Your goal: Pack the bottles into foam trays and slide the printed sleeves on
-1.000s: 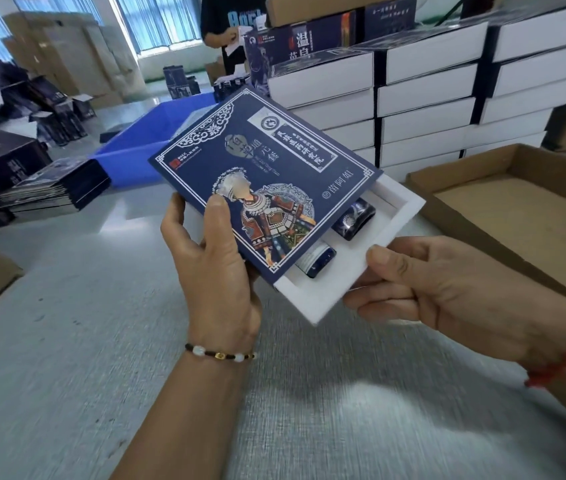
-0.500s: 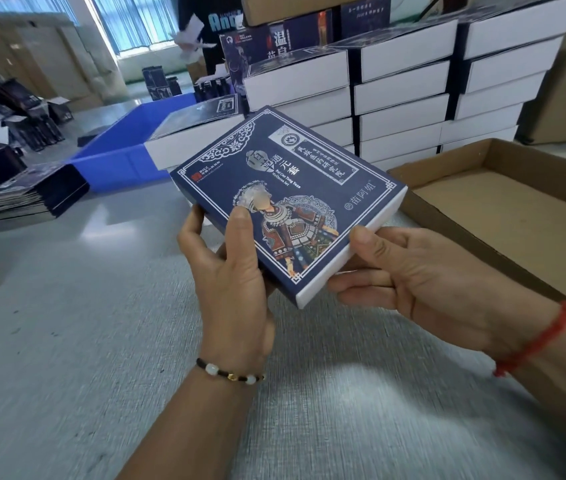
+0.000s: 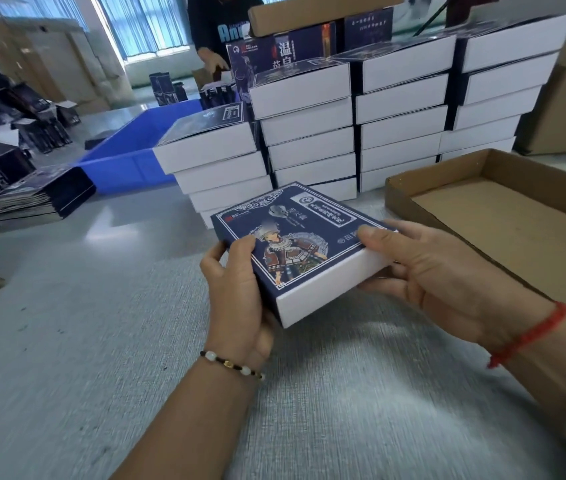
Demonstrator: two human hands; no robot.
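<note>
Two hands grip sleeved box [image 3: 305, 258]: left hand [image 3: 240, 292], right hand [image 3: 437, 271], thumbs on top.

Head cam, angled down, close over table [image 3: 67, 341].

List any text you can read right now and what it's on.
"An", cut off by a carton: shirt of the person behind the stacks.
"温": dark box on the stacks; the characters beneath are partly hidden.
Sleeve held by the left hand and right hand: printing too blurred to read.
Dark box at the back: lines too small.
Stacked box top: label too blurred.
</note>
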